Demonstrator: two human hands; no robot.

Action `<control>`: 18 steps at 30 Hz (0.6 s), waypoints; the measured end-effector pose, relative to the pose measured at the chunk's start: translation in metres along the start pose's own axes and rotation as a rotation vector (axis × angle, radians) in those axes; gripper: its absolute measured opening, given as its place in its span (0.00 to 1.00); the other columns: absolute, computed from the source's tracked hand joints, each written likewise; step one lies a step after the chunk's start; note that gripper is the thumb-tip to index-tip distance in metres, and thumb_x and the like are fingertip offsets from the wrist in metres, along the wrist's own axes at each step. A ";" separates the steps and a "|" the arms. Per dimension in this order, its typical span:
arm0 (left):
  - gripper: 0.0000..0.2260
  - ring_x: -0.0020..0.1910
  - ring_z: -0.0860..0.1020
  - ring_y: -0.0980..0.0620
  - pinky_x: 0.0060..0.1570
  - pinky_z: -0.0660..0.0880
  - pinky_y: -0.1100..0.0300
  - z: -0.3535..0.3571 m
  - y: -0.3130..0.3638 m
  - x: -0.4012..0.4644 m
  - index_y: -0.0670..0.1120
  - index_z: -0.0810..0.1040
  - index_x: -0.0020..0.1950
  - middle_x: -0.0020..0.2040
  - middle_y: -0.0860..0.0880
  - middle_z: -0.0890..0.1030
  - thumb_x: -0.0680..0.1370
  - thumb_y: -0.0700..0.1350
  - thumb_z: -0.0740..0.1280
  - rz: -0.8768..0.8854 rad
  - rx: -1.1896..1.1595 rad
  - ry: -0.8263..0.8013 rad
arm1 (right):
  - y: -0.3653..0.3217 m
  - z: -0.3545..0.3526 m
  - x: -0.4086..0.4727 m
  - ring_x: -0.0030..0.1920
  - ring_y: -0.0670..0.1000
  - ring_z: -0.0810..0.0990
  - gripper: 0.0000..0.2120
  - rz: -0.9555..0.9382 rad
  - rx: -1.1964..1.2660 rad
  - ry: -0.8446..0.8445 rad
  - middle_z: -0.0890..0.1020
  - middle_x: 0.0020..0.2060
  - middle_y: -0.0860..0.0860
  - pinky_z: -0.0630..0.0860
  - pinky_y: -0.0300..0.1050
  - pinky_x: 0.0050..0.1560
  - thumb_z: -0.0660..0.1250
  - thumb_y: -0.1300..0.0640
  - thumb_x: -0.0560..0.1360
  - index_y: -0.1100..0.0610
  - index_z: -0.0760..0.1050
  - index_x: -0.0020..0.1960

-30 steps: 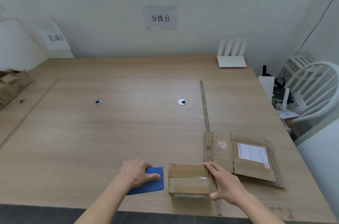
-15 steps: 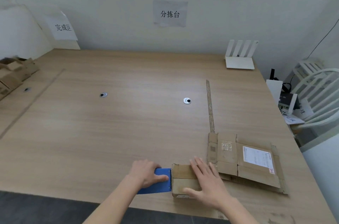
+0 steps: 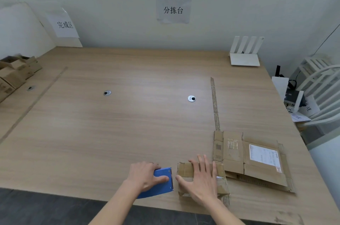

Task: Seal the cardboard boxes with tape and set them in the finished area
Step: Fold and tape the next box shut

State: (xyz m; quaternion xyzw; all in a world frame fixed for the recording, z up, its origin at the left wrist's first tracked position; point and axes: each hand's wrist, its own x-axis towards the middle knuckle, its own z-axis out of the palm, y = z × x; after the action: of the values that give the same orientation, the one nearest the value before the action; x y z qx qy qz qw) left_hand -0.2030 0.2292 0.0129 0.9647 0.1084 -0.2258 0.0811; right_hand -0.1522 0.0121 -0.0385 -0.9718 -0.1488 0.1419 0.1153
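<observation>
At the near table edge, the right hand now lies flat, fingers straight, on top of the small cardboard box, having slid over from its right side; the left hand still grips the blue tape dispenser just left of it. Taping looks imminent; finished boxes wait far left.

We see a small brown cardboard box at the lower middle of the frame, near the table's front edge, its flaps folded down and its top largely covered by a flat hand. Just left of it lies a blue tape dispenser with a serrated edge facing the box, gripped from the left. To the right, touching the small box's corner, a flattened cardboard box with a white shipping label lies flat. At the far left edge, several cardboard boxes sit clustered.
</observation>
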 end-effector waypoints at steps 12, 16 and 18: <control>0.22 0.49 0.81 0.48 0.40 0.66 0.55 0.049 -0.001 0.007 0.52 0.74 0.46 0.42 0.51 0.78 0.76 0.70 0.56 -0.162 0.062 0.062 | -0.001 0.016 0.002 0.75 0.59 0.65 0.34 0.013 -0.020 0.154 0.77 0.65 0.53 0.52 0.66 0.75 0.64 0.25 0.60 0.48 0.76 0.56; 0.25 0.54 0.81 0.49 0.42 0.68 0.56 0.061 0.000 0.009 0.57 0.73 0.66 0.54 0.52 0.83 0.77 0.70 0.55 -0.121 0.038 0.167 | -0.026 0.011 0.003 0.80 0.66 0.53 0.38 0.145 -0.098 0.032 0.72 0.72 0.58 0.40 0.72 0.76 0.62 0.32 0.60 0.56 0.76 0.62; 0.27 0.55 0.81 0.49 0.44 0.72 0.56 0.062 0.000 0.013 0.59 0.68 0.72 0.56 0.53 0.83 0.77 0.71 0.55 -0.121 0.025 0.200 | -0.032 0.012 0.006 0.80 0.67 0.42 0.38 0.169 -0.146 -0.029 0.65 0.77 0.59 0.34 0.73 0.74 0.62 0.34 0.64 0.55 0.72 0.67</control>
State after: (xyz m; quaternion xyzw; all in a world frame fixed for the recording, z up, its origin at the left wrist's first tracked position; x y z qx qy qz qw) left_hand -0.2174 0.2190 -0.0479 0.9750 0.1713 -0.1345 0.0440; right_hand -0.1584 0.0456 -0.0424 -0.9845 -0.0781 0.1540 0.0297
